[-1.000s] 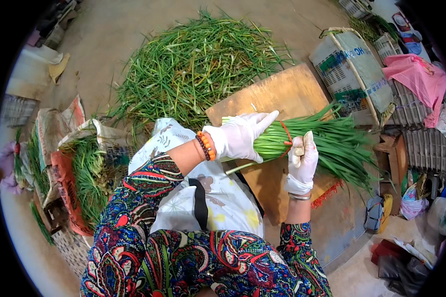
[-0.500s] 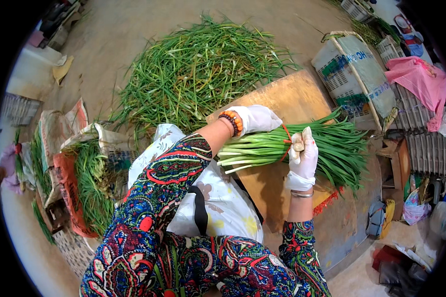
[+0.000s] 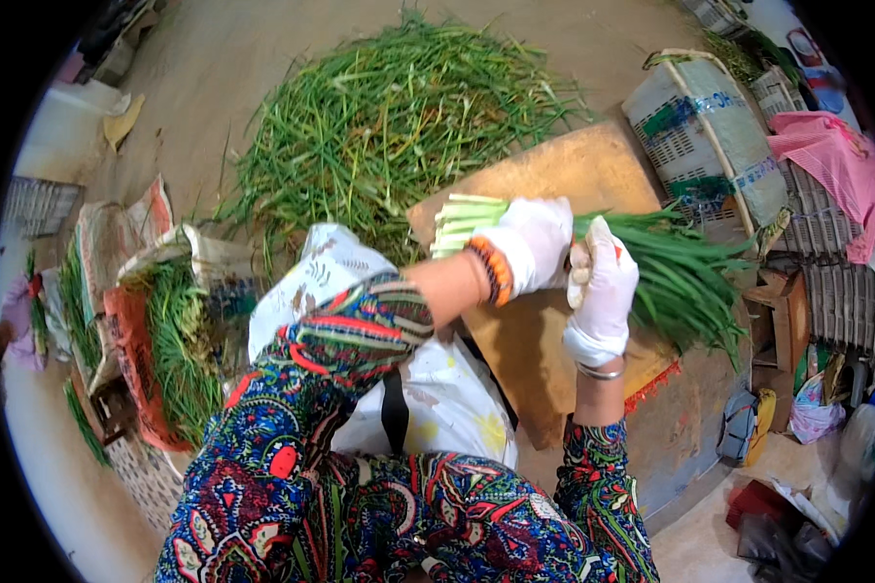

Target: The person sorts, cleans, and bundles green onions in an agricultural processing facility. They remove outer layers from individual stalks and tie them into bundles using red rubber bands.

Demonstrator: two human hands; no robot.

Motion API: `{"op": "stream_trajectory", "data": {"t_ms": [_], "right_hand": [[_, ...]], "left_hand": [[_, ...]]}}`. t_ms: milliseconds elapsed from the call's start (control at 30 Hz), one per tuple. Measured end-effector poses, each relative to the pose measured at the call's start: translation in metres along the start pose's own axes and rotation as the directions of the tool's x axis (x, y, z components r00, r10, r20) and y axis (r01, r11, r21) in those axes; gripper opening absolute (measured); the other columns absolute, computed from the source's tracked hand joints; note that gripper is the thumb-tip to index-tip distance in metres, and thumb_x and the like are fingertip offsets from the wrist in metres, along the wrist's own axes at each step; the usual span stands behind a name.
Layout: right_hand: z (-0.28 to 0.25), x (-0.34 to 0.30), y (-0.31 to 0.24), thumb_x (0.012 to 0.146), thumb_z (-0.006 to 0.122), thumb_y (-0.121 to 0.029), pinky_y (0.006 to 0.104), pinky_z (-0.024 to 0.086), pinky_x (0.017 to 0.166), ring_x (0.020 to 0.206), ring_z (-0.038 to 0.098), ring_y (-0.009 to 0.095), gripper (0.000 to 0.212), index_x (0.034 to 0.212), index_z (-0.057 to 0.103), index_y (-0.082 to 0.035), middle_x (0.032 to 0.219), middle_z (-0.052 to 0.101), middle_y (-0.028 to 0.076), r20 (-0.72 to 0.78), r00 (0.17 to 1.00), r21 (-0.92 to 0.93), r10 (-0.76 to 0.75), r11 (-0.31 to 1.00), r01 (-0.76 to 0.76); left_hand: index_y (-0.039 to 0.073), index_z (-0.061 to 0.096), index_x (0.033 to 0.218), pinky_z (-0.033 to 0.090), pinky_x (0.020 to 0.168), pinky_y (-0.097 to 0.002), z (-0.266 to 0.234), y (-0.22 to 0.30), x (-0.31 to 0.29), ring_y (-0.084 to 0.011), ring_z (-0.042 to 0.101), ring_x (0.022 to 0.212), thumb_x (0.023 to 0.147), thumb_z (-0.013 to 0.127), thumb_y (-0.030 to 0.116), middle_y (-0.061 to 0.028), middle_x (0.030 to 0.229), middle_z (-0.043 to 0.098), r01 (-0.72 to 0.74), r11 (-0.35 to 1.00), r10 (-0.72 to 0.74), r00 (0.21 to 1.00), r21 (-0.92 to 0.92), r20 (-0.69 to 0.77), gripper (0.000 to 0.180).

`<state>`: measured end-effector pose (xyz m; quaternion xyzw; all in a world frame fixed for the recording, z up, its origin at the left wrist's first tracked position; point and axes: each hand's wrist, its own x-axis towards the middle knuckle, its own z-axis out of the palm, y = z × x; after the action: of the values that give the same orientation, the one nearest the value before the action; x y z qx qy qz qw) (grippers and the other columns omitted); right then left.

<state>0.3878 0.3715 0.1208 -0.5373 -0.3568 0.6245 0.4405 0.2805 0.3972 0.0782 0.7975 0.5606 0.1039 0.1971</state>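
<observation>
A thick bundle of green chives (image 3: 676, 272) lies across a tilted wooden board, pale stem ends to the left and leaves fanning right. My left hand (image 3: 540, 245), in a white glove, is closed over the stem part of the bundle. Close beside it, my gloved right hand (image 3: 603, 296) is closed at the bundle's middle, its fingertips curled in. A bit of red tie (image 3: 618, 254) shows at the right fingers; the rest of the tie is hidden behind the hands.
Beyond the wooden board (image 3: 593, 160) is a large heap of loose greens (image 3: 389, 126) on the floor. Sacks with more chives (image 3: 180, 350) stand at the left. A covered plastic crate (image 3: 700, 136) and a pink cloth (image 3: 826, 165) are at the right. A patterned white apron (image 3: 447, 398) covers my lap.
My left hand has moved right and turned over the bundle, now nearly touching my right hand. The stem ends have swung upward, and the red tie is mostly covered.
</observation>
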Motion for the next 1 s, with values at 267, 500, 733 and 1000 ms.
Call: {"op": "stream_trajectory", "data": {"t_ms": [267,500,733,1000], "right_hand": [[-0.025,-0.034,0.034,0.091,0.044,-0.032,0.0190,0.024,0.032,0.037,0.029,0.003,0.033,0.064,0.039,-0.014,0.051,0.035,-0.005,-0.072,0.997,0.016,0.024,1.000,-0.023],[0.008,-0.027,-0.005,0.088,0.049,-0.031,0.0181,0.023,0.032,0.036,0.031,0.003,0.030,0.067,0.047,-0.011,0.051,0.039,-0.004,-0.071,0.997,-0.075,-0.027,0.997,0.022],[-0.030,-0.056,0.060,0.089,0.050,-0.023,0.0250,0.028,0.034,0.035,0.034,0.007,0.034,0.059,0.042,-0.008,0.046,0.040,-0.002,-0.021,0.998,-0.400,0.063,0.914,-0.066],[-0.028,-0.034,0.065,0.089,0.050,-0.029,0.0253,0.038,0.042,0.042,0.049,0.013,0.033,0.065,0.045,-0.006,0.052,0.046,0.002,-0.006,0.937,-0.436,0.349,0.843,-0.317]], "left_hand": [[-0.003,0.042,0.111,0.044,0.073,-0.0371,-0.012,-0.008,0.008,-0.0290,0.058,0.079,0.056,0.072,0.048,-0.0142,0.080,0.059,0.020,0.999,-0.020,1.000,-0.035,0.004,0.081],[-0.005,0.023,0.131,0.037,0.084,-0.0433,0.017,0.015,-0.004,-0.0271,0.048,0.097,0.070,0.057,0.028,-0.0149,0.105,0.050,0.031,0.929,0.001,0.996,0.369,-0.088,0.077],[-0.012,0.038,0.117,0.043,0.065,-0.0373,0.017,-0.005,-0.011,-0.0242,0.052,0.073,0.060,0.066,0.048,-0.0117,0.083,0.051,-0.133,0.933,0.172,0.981,0.333,-0.091,0.087],[-0.008,0.036,0.123,0.042,0.075,-0.0369,-0.005,-0.022,-0.017,-0.0289,0.054,0.089,0.060,0.067,0.052,-0.0163,0.095,0.055,-0.140,0.979,0.129,0.988,0.147,0.079,0.092]]}}
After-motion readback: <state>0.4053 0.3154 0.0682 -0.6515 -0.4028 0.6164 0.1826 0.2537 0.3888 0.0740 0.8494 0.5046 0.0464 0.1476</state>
